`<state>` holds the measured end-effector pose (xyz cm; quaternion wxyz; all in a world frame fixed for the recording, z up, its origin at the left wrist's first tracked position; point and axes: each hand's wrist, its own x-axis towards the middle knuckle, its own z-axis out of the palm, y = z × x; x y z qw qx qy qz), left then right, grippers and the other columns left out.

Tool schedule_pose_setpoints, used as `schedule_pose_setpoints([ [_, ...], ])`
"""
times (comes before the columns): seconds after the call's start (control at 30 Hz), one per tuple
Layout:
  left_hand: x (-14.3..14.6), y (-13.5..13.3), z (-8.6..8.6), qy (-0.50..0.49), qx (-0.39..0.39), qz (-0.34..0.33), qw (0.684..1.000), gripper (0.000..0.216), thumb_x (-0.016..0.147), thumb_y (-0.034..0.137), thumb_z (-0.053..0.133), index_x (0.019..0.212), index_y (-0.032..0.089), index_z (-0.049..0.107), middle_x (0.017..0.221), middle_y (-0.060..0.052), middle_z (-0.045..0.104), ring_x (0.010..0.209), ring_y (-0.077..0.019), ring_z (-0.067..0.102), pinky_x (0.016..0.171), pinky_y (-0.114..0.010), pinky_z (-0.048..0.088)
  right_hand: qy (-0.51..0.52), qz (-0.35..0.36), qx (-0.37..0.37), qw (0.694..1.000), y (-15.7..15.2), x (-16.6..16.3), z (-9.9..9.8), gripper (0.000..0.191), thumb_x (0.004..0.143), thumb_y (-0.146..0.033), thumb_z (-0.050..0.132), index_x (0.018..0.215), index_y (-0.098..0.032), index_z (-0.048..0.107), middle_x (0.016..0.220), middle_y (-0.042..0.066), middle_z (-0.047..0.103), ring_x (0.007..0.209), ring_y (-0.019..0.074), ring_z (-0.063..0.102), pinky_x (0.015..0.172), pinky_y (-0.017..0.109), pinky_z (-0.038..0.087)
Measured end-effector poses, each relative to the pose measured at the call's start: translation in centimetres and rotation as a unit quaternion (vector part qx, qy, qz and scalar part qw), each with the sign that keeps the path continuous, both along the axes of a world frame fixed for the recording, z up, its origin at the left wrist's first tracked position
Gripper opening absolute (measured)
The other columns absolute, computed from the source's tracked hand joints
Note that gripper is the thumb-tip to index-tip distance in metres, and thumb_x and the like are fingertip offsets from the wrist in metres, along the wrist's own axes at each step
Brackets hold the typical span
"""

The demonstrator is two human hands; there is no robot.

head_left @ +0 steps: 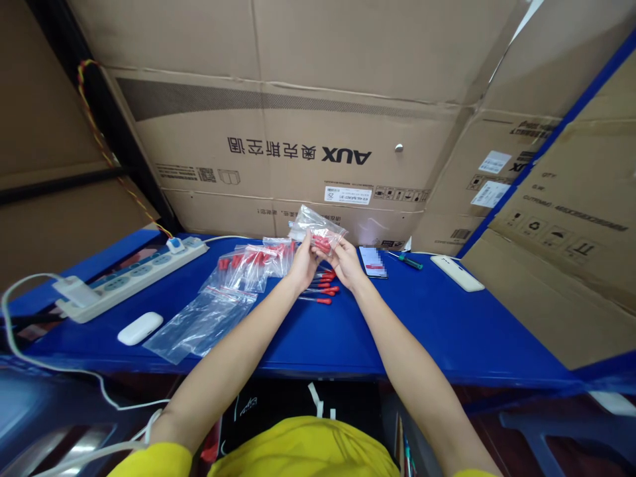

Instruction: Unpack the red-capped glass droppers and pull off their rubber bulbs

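Observation:
Both my hands hold a clear plastic bag (317, 228) with red-handled pieces inside, raised above the blue table (447, 331). My left hand (303, 265) pinches the bag's left side; my right hand (345, 262) grips its right side. Below the hands lie several loose red-handled screwdrivers (322, 290) on the table. To the left sit filled bags with red pieces (253, 262) and a heap of empty clear bags (199, 321).
A white power strip (132, 275) and a small white case (140, 328) lie at the left. A phone (372, 262), a green-handled screwdriver (410, 260) and a white flat device (457, 273) lie at the right. Cardboard boxes (298, 152) wall the back and right.

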<state>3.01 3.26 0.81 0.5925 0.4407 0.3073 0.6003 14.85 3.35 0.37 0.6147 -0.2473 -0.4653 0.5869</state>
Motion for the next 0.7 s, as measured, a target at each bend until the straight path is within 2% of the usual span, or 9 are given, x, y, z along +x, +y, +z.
schedule_pose_setpoints([
  [0.17,-0.8,0.1,0.7,-0.051,0.044,0.065,0.996,0.046,0.093,0.059,0.066,0.110,0.017,0.068,0.108,-0.011,0.077,0.102,-0.0237,0.073,0.089,-0.036,0.058,-0.010,0.041,-0.027,0.999,-0.4,-0.8,-0.3,0.049,0.074,-0.050,0.087,0.109,-0.022,0.068,0.097,0.006,0.080,0.093,0.0276,0.080,0.083,0.045,0.069],
  [0.33,-1.2,-0.1,1.4,0.046,0.097,0.121,0.987,0.043,0.089,0.051,0.073,0.112,0.015,0.074,0.113,-0.011,0.079,0.111,-0.0274,0.072,0.097,-0.037,0.056,-0.058,0.034,-0.035,0.997,-0.7,-0.8,-0.4,0.049,0.074,-0.051,0.087,0.109,-0.024,0.066,0.095,0.003,0.079,0.087,0.0236,0.079,0.082,0.042,0.068],
  [0.4,-1.3,-0.2,1.4,0.073,0.104,0.127,0.984,0.043,0.091,0.052,0.072,0.113,0.016,0.075,0.114,-0.012,0.079,0.114,-0.0281,0.071,0.101,-0.039,0.055,-0.066,0.033,-0.039,0.996,-0.8,-0.9,-0.3,0.048,0.074,-0.051,0.087,0.107,-0.024,0.065,0.094,0.003,0.079,0.086,0.0226,0.078,0.079,0.040,0.068],
  [0.6,-1.0,0.0,0.7,0.038,0.071,0.120,0.990,0.046,0.097,0.058,0.063,0.118,0.019,0.072,0.121,-0.011,0.077,0.117,-0.0266,0.071,0.102,-0.040,0.056,-0.082,0.065,-0.042,0.994,-0.7,-1.2,-0.5,0.040,0.083,-0.057,0.074,0.101,-0.023,0.062,0.092,0.005,0.077,0.081,0.0214,0.076,0.068,0.034,0.065],
  [0.7,-1.0,0.5,0.3,0.033,0.060,0.135,0.988,0.046,0.100,0.059,0.058,0.118,0.019,0.070,0.120,-0.010,0.077,0.112,-0.0247,0.073,0.097,-0.038,0.059,-0.145,0.018,-0.012,0.989,-0.3,-1.0,-0.8,0.039,0.087,-0.058,0.067,0.106,-0.024,0.063,0.082,0.002,0.074,0.068,0.0188,0.073,0.060,0.030,0.060],
])
